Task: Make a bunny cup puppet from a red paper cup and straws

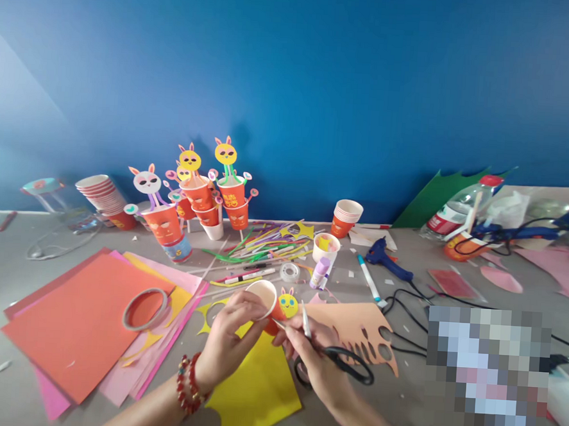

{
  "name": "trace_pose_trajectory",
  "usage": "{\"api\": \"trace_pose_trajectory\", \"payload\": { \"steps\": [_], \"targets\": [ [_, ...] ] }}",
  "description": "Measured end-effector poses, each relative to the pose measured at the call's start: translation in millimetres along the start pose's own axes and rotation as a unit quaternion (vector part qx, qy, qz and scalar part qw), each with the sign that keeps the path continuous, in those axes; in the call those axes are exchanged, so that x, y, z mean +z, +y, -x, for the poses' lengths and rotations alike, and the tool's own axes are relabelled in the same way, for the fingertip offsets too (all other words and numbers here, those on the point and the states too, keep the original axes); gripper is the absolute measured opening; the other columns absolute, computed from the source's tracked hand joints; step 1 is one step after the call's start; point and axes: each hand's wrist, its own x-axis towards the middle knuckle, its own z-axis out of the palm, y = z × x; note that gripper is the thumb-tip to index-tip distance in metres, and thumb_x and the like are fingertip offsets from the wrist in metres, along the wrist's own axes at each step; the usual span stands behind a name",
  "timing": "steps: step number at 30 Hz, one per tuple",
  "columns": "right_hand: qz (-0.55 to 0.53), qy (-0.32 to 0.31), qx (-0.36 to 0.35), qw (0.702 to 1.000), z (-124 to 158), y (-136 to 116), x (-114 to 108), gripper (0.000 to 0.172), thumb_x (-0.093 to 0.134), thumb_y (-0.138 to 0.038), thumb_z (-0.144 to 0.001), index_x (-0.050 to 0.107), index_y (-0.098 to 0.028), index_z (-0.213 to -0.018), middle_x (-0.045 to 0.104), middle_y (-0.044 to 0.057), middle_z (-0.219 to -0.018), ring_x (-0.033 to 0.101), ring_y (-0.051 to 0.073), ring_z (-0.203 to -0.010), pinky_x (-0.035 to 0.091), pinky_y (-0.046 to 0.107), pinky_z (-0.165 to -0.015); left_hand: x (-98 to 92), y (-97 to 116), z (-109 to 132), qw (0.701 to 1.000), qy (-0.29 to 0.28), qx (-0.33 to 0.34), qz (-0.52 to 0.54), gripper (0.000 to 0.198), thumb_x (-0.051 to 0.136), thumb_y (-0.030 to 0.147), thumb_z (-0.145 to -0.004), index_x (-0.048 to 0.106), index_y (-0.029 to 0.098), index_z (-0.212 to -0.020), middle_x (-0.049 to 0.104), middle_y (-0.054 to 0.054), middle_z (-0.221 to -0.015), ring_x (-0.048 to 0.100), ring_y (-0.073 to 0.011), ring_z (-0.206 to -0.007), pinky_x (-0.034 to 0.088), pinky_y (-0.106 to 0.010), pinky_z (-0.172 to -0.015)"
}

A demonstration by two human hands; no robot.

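Note:
My left hand (229, 332) holds a red paper cup (264, 294) tilted, its white mouth turned up toward me. Black-handled scissors (355, 366) are in my right hand (321, 360); one blade points up, and the other tip is close to the cup's side. Whether the blades touch the cup, I cannot tell. Just behind the cup lies a yellow paper bunny face (287, 302) with pink ears. Under my hands is a sheet of yellow paper (259, 391), and an orange sheet with cut-out holes (355, 323) lies to the right.
Finished cup figures (161, 221) with bunny heads stand at the back left, near stacked cups (103, 195). Colored sheets (85, 316) bear a tape roll (144, 308). Pipe cleaners (258, 240), a glue stick (320, 272), and a blue glue gun (390, 261) with its cord lie behind.

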Motion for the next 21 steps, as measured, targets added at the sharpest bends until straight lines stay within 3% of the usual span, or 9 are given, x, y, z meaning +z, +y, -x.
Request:
{"api": "trace_pose_trajectory", "payload": {
  "steps": [8, 13, 18, 21],
  "targets": [
    [-0.127, 0.029, -0.025, 0.991, -0.4, 8.9, 15.2, 0.03, 0.055, -0.041, -0.097, 0.064, -0.02, -0.077, 0.074, 0.002, -0.073, 0.062, 0.016, -0.064, 0.05, 0.026, -0.067, -1.4, 6.1, 1.7, 0.983, 0.021, 0.097, -0.154, 0.02, 0.058, 0.004, -0.089, 0.064, 0.021, -0.098, 0.074, -0.004, -0.086, 0.065, -0.0226, -0.091, 0.044, -0.044, -0.093],
    [-0.011, 0.0, -0.056, 0.998, -1.1, 0.9, 8.0, 0.024, 0.053, -0.039, -0.099, 0.068, -0.021, -0.093, 0.074, 0.004, -0.08, 0.066, 0.018, -0.069, 0.052, 0.027, -0.066, -1.3, 10.1, -0.3, 0.987, 0.029, 0.082, -0.132, 0.018, 0.058, 0.005, -0.09, 0.063, 0.02, -0.097, 0.073, -0.002, -0.082, 0.065, -0.0198, -0.088, 0.046, -0.041, -0.091],
    [0.123, 0.016, -0.192, 0.973, -2.9, -3.6, -1.1, 0.02, 0.053, -0.03, -0.098, 0.067, -0.023, -0.087, 0.072, 0.006, -0.08, 0.069, 0.023, -0.083, 0.052, 0.031, -0.078, -1.1, 8.0, -0.2, 0.991, 0.025, 0.054, -0.118, 0.014, 0.058, 0.008, -0.091, 0.064, 0.021, -0.094, 0.072, -0.002, -0.083, 0.067, -0.0186, -0.085, 0.044, -0.048, -0.103],
    [0.087, 0.015, -0.157, 0.984, -2.3, -1.2, 0.8, 0.018, 0.054, -0.032, -0.097, 0.067, -0.022, -0.09, 0.073, 0.006, -0.083, 0.069, 0.022, -0.08, 0.053, 0.03, -0.074, -1.8, 11.0, -0.2, 0.987, 0.024, 0.064, -0.146, 0.017, 0.058, 0.006, -0.09, 0.065, 0.021, -0.093, 0.074, -0.001, -0.084, 0.067, -0.0186, -0.088, 0.033, -0.056, -0.113]
  ]
}}
